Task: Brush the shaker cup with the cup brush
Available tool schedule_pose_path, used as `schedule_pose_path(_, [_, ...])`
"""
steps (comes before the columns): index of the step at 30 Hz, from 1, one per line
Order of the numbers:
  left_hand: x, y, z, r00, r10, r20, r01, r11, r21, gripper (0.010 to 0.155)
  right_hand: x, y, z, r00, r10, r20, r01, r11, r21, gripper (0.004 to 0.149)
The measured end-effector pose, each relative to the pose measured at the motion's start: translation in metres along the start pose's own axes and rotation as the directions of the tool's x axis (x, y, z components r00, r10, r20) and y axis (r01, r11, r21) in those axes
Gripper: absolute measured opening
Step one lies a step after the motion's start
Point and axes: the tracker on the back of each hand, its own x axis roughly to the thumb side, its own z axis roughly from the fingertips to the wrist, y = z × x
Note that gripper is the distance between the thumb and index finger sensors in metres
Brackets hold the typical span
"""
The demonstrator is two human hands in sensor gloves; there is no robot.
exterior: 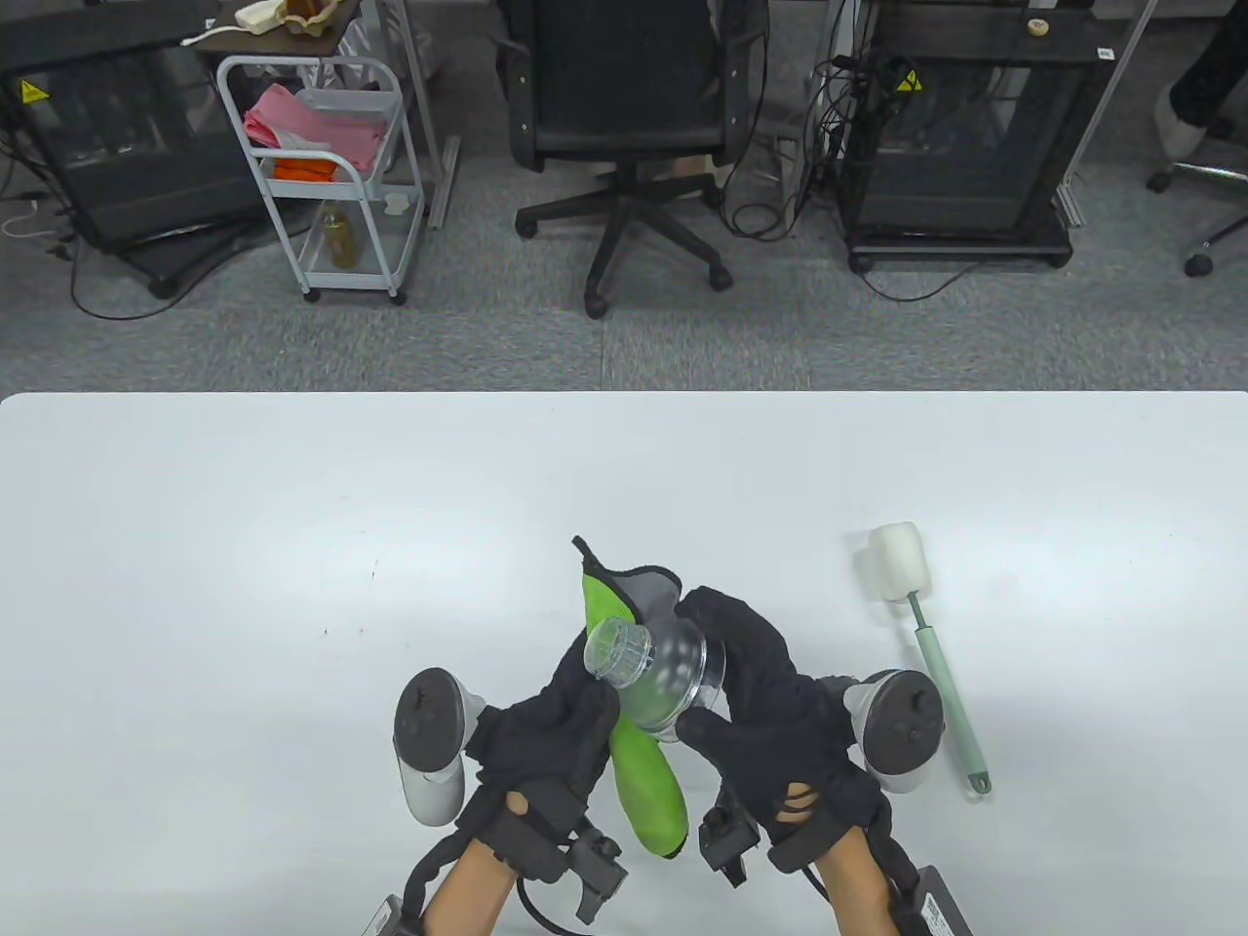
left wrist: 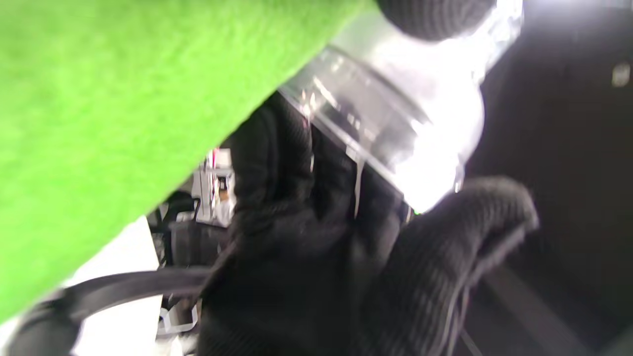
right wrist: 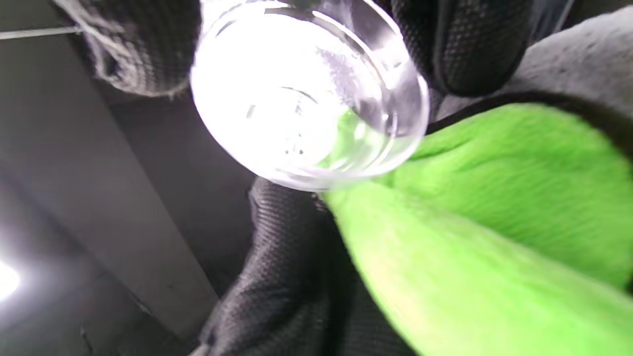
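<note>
Right hand (exterior: 780,721) grips the clear cup (exterior: 653,673); left hand (exterior: 551,731) holds a green cloth (exterior: 643,780) against it; brush (exterior: 921,634) lies apart.

Green cloth (left wrist: 99,123) (blurred) beside clear cup (left wrist: 395,123)

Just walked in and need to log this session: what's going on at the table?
Both hands are on a clear shaker cup above the table. The right hand grips its wide end; the left hand holds a green cloth against it. The cup brush lies untouched on the table to the right.
</note>
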Motion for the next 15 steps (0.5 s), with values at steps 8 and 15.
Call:
schedule_pose_path(8, [-0.015, 0.005, 0.0, 0.962, 0.225, -0.153, -0.232, 0.972, -0.025, 0.06, -0.006, -0.008, -0.001, 0.991, 0.13, -0.011, -0.129, 0.989, 0.08, 0.088])
schedule_pose_path(15, [-0.011, 0.019, 0.0, 0.975, 0.175, -0.133, -0.165, 0.983, 0.087, 0.057, -0.002, -0.008, -0.001, 0.951, 0.307, -0.037, -0.303, 0.949, 0.092, 0.086])
